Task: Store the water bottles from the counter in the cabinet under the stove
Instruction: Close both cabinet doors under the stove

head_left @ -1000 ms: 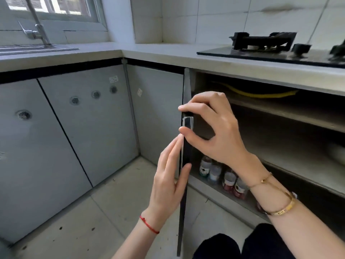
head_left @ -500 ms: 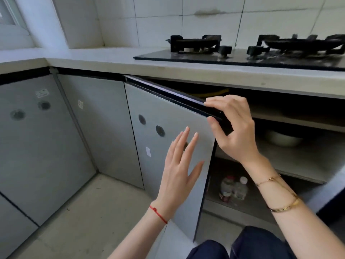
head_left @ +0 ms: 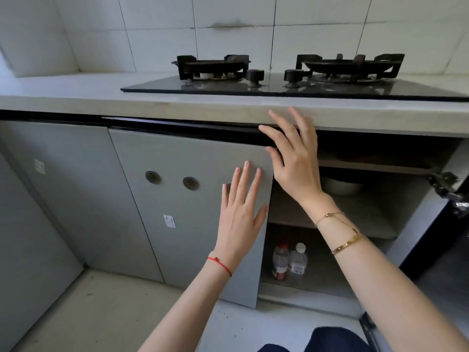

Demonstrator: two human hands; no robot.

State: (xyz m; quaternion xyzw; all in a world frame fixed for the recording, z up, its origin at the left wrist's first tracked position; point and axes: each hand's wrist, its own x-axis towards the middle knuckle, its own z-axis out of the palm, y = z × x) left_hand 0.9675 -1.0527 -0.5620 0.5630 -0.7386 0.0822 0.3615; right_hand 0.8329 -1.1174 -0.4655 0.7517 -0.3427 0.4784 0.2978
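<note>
Both hands are raised with fingers spread, left hand lower than right hand.

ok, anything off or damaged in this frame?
A dark smear runs across the wall tile above the stove. The left cabinet door is not yet fully shut, and the right side stands open with its hinge exposed. The two bottles inside stand upright. Nothing spilled.

Grey cabinet door with two dark round vents — black stove on a pale counter, white tiles behind. Red string on the left wrist, gold bracelets on the right — bottles clear, one red-labelled.
</note>
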